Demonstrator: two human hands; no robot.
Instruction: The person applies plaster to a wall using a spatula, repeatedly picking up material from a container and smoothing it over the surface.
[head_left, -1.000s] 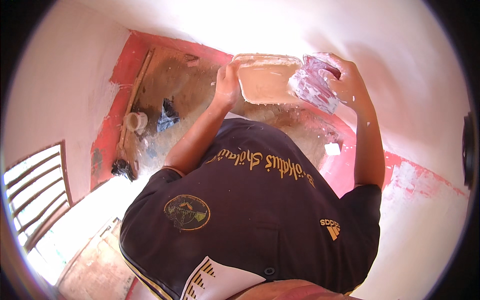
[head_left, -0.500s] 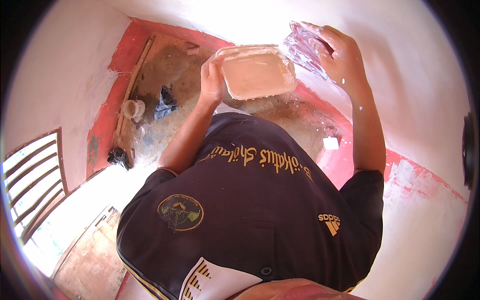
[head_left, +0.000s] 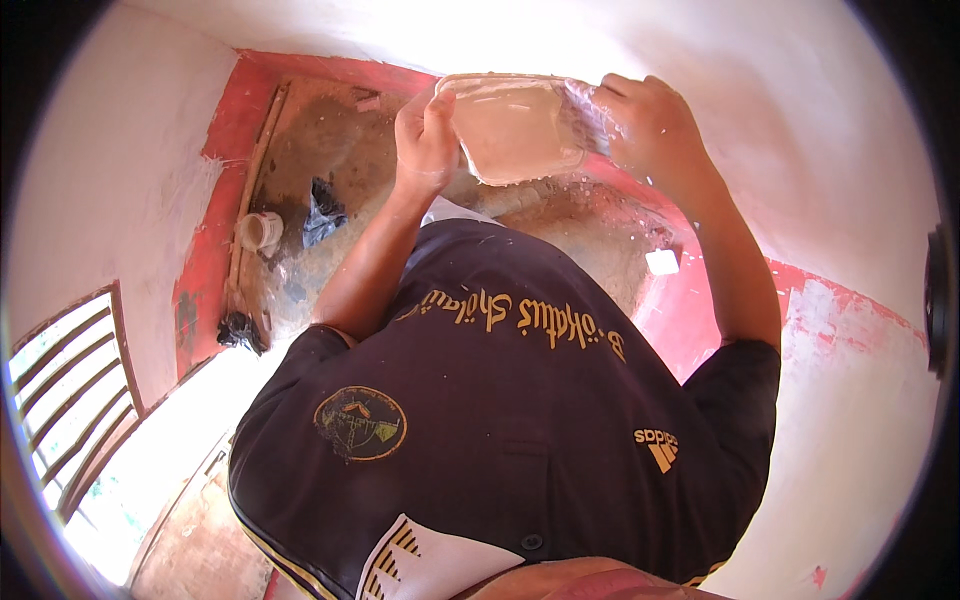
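Tray: shallow container (head_left: 515,130), held up above the floor (head_left: 300,150) in front of the chest, between the two hands
Long axis: ran roughly side to side, one end at the left hand, the other at the right
Left hand (head_left: 428,140): closed on the tray's left end, thumb over the rim; the fingers beneath could not be made out
Right hand (head_left: 645,125): fingers bent around a smeared pad (head_left: 588,115) at the tray's right end, a little open at most; the exact grip was blurred
Nearer hand: the left, in contact with the tray; the right was at or just beside its edge, contact hard to tell
Tray shape and surface: rounded corners, thin rim, tan and smooth inside, pale wet-looking streaks
Pad texture: purplish, coated in white, blurred; cloth or sponge, cannot tell
Floor: brown, rough, stained, with a pale bucket (head_left: 261,230) and crumpled dark plastic (head_left: 322,215)
Walls: whitish, with a patchy red band (head_left: 210,220) low down
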